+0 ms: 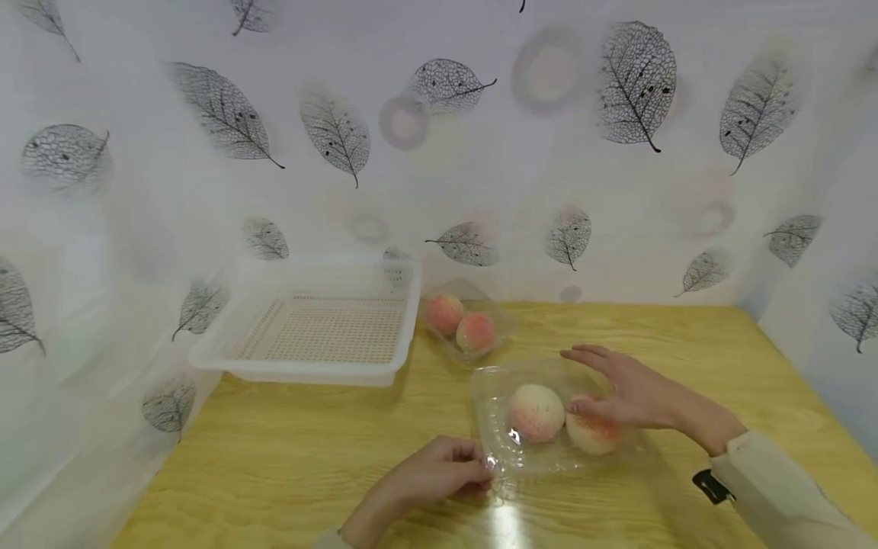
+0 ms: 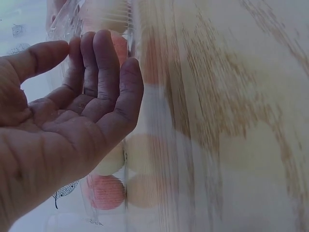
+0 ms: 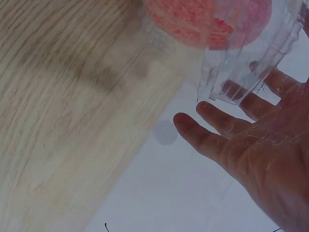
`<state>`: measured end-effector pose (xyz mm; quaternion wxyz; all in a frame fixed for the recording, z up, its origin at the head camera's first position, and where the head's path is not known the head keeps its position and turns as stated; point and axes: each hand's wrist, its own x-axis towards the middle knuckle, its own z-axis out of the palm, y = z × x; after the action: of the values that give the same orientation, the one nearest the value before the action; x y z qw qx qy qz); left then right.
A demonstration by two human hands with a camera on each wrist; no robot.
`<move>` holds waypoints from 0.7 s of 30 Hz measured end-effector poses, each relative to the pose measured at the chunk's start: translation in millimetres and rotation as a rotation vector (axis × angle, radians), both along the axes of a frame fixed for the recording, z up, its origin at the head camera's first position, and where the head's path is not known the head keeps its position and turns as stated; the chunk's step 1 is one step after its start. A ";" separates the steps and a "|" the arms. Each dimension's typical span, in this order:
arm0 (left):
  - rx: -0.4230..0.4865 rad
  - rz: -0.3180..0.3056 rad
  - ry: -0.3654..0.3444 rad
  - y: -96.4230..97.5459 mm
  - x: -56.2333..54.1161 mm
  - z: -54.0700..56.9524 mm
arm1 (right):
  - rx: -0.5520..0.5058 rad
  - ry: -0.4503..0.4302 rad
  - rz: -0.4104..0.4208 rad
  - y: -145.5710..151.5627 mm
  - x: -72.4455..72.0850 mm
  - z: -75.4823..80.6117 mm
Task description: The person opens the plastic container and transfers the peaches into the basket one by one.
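Note:
A clear plastic box (image 1: 497,396) sits on the table with two peaches in it: a pale one (image 1: 537,413) on the left and a redder one (image 1: 595,431) on the right. At the box's near left corner, my left hand (image 1: 439,469) pinches the rim between thumb and index finger; the left wrist view shows the other fingers bent beside the plastic. My right hand (image 1: 634,389) spreads over the box's right side, its thumb above the redder peach. In the right wrist view, that hand's extended fingers (image 3: 205,137) lie along the clear plastic wall.
Behind the box stands another clear plastic box (image 1: 504,324) with two peaches (image 1: 475,332). A white basket (image 1: 405,335) with a slotted bottom is at the back left of the wooden table (image 1: 309,450). Leaf-printed sheeting (image 1: 494,175) hangs around the back and sides.

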<state>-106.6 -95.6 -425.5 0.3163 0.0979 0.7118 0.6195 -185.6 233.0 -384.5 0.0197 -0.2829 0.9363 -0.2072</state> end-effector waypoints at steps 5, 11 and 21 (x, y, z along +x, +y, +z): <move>0.010 0.026 0.017 1.5 -0.2 -1.9 | -0.013 -0.011 -0.050 10.2 9.2 -6.1; 0.000 0.047 0.062 1.9 -1.8 1.5 | 0.040 -0.024 -0.118 23.2 25.5 -4.1; 0.010 0.090 0.110 21.6 -11.2 -3.5 | 0.162 -0.077 -0.269 24.4 41.1 -1.3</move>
<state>-117.8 -74.0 -429.0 0.2483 0.1012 0.7285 0.6304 -144.5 257.4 -385.8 0.0504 -0.1441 0.9780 -0.1424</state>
